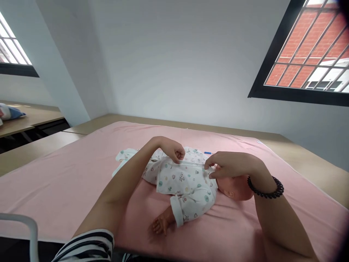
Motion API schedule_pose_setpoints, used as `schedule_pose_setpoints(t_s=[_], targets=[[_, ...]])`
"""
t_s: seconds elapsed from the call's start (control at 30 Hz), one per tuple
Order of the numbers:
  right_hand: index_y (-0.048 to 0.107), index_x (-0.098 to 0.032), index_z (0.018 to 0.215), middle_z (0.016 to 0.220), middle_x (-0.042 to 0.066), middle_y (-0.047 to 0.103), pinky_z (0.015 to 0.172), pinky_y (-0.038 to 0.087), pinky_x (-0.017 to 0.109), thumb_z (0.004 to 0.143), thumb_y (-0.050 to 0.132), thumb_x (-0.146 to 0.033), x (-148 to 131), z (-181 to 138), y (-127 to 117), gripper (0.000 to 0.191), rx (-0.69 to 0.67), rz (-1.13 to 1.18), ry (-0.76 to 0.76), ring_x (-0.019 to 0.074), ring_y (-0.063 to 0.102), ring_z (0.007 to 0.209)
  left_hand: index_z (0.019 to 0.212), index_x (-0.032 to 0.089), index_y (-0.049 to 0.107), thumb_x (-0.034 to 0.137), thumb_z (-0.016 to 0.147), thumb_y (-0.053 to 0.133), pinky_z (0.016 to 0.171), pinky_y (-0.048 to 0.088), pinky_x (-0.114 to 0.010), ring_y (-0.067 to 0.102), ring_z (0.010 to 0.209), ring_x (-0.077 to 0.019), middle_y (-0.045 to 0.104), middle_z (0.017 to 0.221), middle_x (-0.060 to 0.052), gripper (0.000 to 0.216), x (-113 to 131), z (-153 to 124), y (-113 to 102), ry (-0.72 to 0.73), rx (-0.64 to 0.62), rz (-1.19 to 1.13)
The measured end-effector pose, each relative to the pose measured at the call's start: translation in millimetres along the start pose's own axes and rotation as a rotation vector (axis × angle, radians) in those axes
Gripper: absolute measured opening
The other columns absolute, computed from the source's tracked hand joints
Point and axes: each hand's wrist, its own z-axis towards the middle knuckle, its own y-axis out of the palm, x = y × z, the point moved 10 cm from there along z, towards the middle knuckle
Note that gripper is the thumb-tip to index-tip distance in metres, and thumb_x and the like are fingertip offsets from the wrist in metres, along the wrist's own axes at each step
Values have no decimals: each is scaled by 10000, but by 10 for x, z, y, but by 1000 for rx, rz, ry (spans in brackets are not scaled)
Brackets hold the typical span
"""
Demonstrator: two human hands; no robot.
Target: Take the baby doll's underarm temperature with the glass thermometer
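A baby doll (237,187) lies on its side on a pink sheet (68,182), head to the right, one bare hand (160,222) towards me. It wears a white patterned garment (185,182). My left hand (173,149) is closed, pinching the garment's upper edge near the doll's middle. Further right, by the doll's neck, my right hand (230,165) pinches the same edge. A black bead bracelet (265,189) is on my right wrist.
The pink sheet covers a wooden table (313,163) against a white wall. A second wooden table (29,118) stands at the left with a bundle (9,112) on it. A white chair rail (24,227) sits at the bottom left. Barred windows are on both sides.
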Motion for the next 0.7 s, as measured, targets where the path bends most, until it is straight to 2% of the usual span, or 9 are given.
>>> schedule_pose_setpoints(t_s=[0.17,0.33,0.43,0.7], targets=[[681,-280,1222,1112,56,688,774,443,331,865,593,-501,9,6,8,429,-4,-1,17,253,619,994,830,190,584,340,808,662,652,400,-254,514,707,-136,591,768,22,170,-14,-27,-5,21,8,-10],[690,-287,1205,1153,48,681,790,448,330,870,583,-491,-7,23,27,406,-15,-5,1,247,617,1017,781,193,565,295,787,637,638,357,-261,467,675,-133,564,759,18,125,-59,-20,-94,-8,108,71],[684,-294,1224,1191,45,672,784,447,324,872,579,-486,3,38,42,414,-15,3,-16,244,613,1037,769,197,577,248,743,635,645,369,-263,496,696,-140,601,800,11,82,-62,-5,-131,-38,162,105],[672,-287,1246,1191,50,671,764,443,325,879,575,-484,12,44,71,428,-34,12,-15,240,616,1023,718,212,625,170,635,637,567,346,-279,549,681,-165,694,847,3,93,80,-48,-134,-277,245,297]])
